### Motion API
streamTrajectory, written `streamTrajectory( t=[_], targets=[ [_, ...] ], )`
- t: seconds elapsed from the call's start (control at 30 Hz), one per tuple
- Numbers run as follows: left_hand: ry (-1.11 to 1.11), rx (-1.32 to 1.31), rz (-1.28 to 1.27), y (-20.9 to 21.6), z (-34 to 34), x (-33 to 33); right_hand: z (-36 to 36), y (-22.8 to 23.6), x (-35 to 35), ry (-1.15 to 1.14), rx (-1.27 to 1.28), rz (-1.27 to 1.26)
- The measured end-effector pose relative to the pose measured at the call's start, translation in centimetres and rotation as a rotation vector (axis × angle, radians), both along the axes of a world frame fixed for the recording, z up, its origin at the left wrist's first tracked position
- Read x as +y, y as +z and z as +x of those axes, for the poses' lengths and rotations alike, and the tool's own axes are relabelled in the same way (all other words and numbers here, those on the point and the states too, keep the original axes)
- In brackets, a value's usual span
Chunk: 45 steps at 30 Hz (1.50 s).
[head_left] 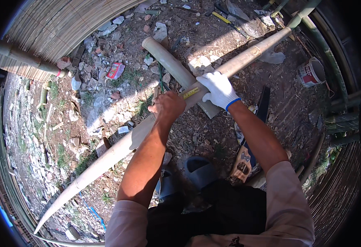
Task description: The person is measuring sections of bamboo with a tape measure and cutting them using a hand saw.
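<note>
A long pale bamboo pole [106, 158] runs from lower left to upper right, resting across a shorter, thicker bamboo piece [170, 61]. My bare left hand [168, 106] presses on the pole at the crossing, fingers curled. My right hand [219, 89], in a white glove with a blue cuff, grips the pole just to the right. A yellow measuring tape [192, 92] lies along the pole between both hands; which hand holds it is unclear.
A hand saw [250, 144] with a wooden handle lies on the dirt beside my right leg. A small paint can [312, 72] stands at the right. Woven bamboo matting [53, 29] fills the upper left. Rubble and stones cover the ground; my sandalled feet [199, 171] are below.
</note>
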State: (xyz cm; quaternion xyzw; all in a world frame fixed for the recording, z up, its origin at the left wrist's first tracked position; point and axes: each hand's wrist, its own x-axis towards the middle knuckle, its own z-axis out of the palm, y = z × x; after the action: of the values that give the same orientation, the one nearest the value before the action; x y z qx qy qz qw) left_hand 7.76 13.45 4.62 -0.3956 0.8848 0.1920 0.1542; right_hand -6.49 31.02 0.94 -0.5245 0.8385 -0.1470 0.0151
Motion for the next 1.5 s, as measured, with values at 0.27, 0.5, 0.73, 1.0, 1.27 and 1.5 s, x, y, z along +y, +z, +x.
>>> streamTrajectory(
  t=[0.27,0.5,0.73,1.0,1.27,1.5],
  targets=[
    [0.028,0.106,0.168,1.4,0.6,1.4,0.7,1.1,-0.2,0.082,0.101,0.141],
    [0.013,0.074,0.149,1.6,0.8,1.4,1.0,1.7,-0.2,0.105,0.124,0.22],
    [0.013,-0.137,0.079,0.8,7.4,-4.0,1.1,2.0,-0.1,0.129,0.128,0.196],
    [0.009,-0.046,0.209,1.7,31.6,-15.6,1.1,1.2,-0.5,0.138,0.17,0.214],
    [0.191,-0.087,0.166,-0.5,36.2,-16.6,1.3,2.0,-1.1,0.14,0.157,0.269],
    [0.189,0.067,0.188,-3.3,38.6,-18.4,1.7,1.4,-0.9,0.099,0.142,0.203]
  ],
)
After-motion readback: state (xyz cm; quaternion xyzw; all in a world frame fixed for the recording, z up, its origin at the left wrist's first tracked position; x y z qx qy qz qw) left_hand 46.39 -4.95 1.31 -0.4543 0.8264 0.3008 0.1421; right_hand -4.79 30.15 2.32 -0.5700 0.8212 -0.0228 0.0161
